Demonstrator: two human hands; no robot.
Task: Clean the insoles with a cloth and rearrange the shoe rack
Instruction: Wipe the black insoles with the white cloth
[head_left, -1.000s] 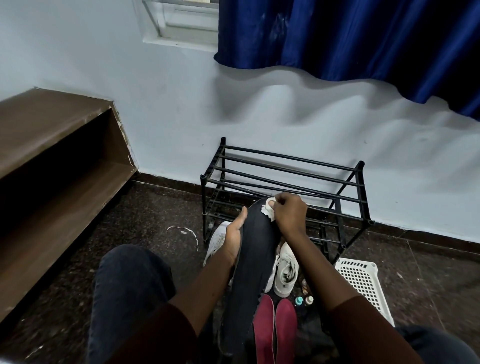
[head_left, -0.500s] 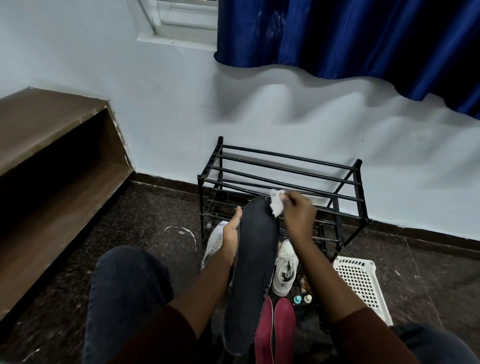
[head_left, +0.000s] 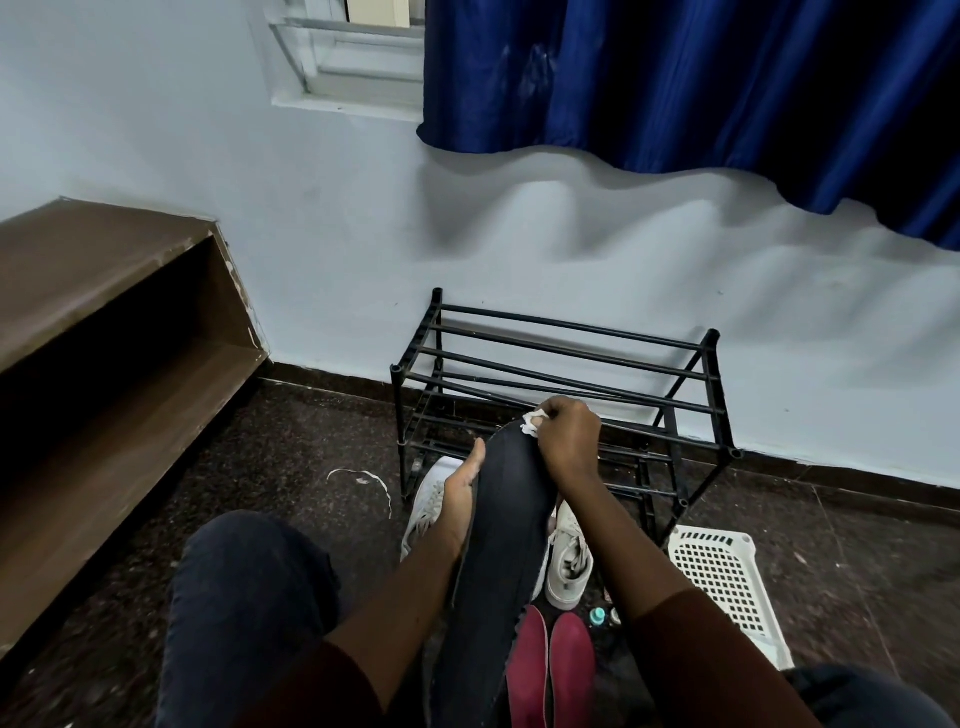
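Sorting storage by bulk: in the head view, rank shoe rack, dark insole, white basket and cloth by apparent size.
1. shoe rack
2. dark insole (near the camera, so unsure against white basket)
3. white basket
4. cloth

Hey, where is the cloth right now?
In the head view, near centre, the cloth is pinched in the right hand at the top end of the dark insole, just in front of the rack.

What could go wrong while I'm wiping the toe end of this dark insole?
The left hand grips the dark insole along one edge only, so pressure from the right hand and its cloth at the tip may bend or twist it loose. The small bottles on the floor near the right forearm could get knocked over.
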